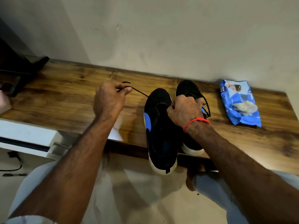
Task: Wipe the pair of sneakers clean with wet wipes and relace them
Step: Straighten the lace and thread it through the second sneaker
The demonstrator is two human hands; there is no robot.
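Two black sneakers with blue patches and white soles stand side by side on the wooden shelf (pixel 72 94), toes toward the wall. The left sneaker (pixel 159 131) overhangs the shelf's front edge; the right sneaker (pixel 187 89) is partly hidden behind my right hand. My left hand (pixel 109 101) pinches the end of a black lace (pixel 140 92) and holds it taut out to the left of the left sneaker. My right hand (pixel 184 110) grips the lace over the left sneaker's eyelets. A blue pack of wet wipes (pixel 239 102) lies to the right of the shoes.
A wall runs along the back of the shelf. A dark stand (pixel 21 73) occupies the shelf's far left end. A white unit (pixel 27 139) sits lower at the left, with a black cable (pixel 14 160) on the floor. My knees are below the shelf edge.
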